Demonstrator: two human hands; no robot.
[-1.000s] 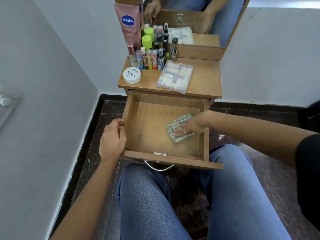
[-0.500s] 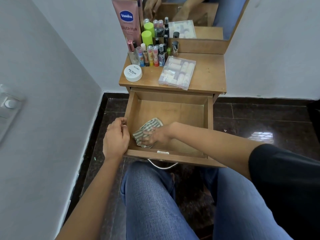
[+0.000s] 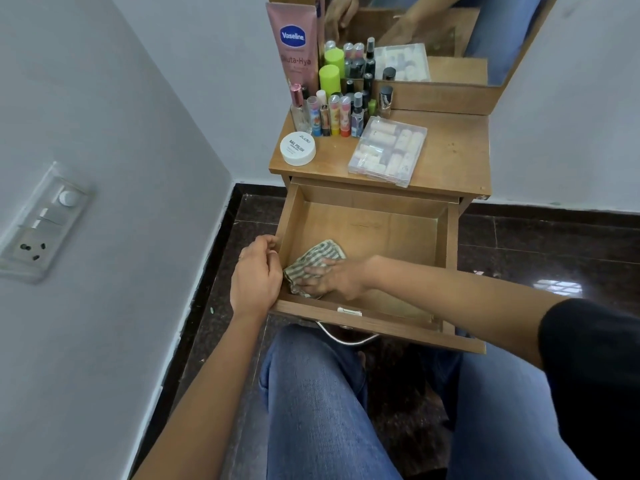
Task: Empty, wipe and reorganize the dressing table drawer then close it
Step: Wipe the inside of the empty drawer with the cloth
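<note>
The wooden drawer (image 3: 381, 226) of the dressing table is pulled out over my knees and holds nothing but a cloth. My right hand (image 3: 329, 277) presses the green-and-white striped cloth (image 3: 317, 256) flat on the drawer floor in the near left corner. My left hand (image 3: 256, 275) grips the drawer's left side wall near the front. On the tabletop (image 3: 453, 154) stand a pink Vaseline tube (image 3: 294, 46), a white nail polish jar (image 3: 298, 148), a clear plastic box (image 3: 389, 150) of small rolls, and several small bottles (image 3: 339, 109).
A mirror (image 3: 433, 32) rises behind the tabletop. A white wall with a switch panel (image 3: 41, 223) is close on the left. Dark tiled floor (image 3: 547, 244) surrounds the table. A metal handle (image 3: 346, 336) hangs under the drawer front, above my jeans-clad legs (image 3: 322, 410).
My right hand slid the cloth from the drawer's right side across to the near left corner. My left hand stayed on the drawer's left wall.
</note>
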